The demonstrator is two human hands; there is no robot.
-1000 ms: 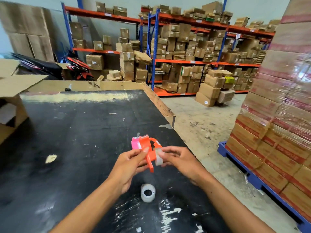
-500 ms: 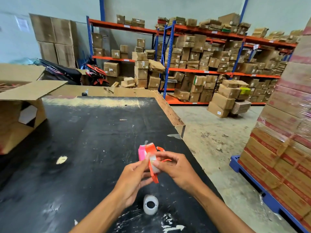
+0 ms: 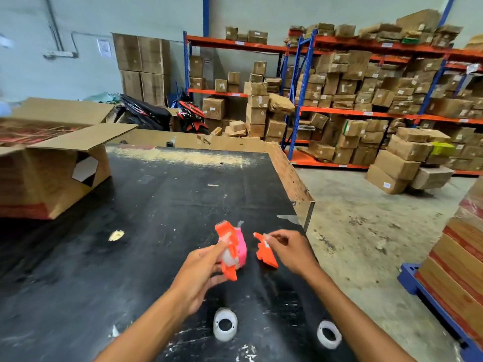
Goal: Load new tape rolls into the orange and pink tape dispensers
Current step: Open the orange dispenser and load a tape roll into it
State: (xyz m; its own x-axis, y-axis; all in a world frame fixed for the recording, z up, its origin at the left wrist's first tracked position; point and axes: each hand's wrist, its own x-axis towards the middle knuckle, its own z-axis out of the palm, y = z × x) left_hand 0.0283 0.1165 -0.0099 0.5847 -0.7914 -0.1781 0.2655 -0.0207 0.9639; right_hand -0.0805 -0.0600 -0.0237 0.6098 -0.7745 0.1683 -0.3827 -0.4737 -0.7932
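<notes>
The orange tape dispenser is split in two pieces above the black table (image 3: 146, 231). My left hand (image 3: 201, 275) grips one orange half (image 3: 230, 246), with a pale tape roll showing inside it. My right hand (image 3: 290, 252) pinches the other orange half (image 3: 265, 253), held a little apart to the right. The pink tape dispenser (image 3: 241, 246) sits on the table just behind the left piece. Two clear tape rolls lie near the table's front edge, one (image 3: 225, 324) below my left hand and one (image 3: 328, 334) under my right forearm.
An open cardboard box (image 3: 55, 165) lies on the table's far left. The table's right edge (image 3: 300, 194) drops to a concrete floor. A blue pallet (image 3: 428, 299) stacked with cartons stands at the right. Shelves of boxes and parked motorbikes fill the background.
The orange dispenser was held together in both hands; now it is pulled apart, one half in each hand. The view has shifted, and a second tape roll shows at the front right.
</notes>
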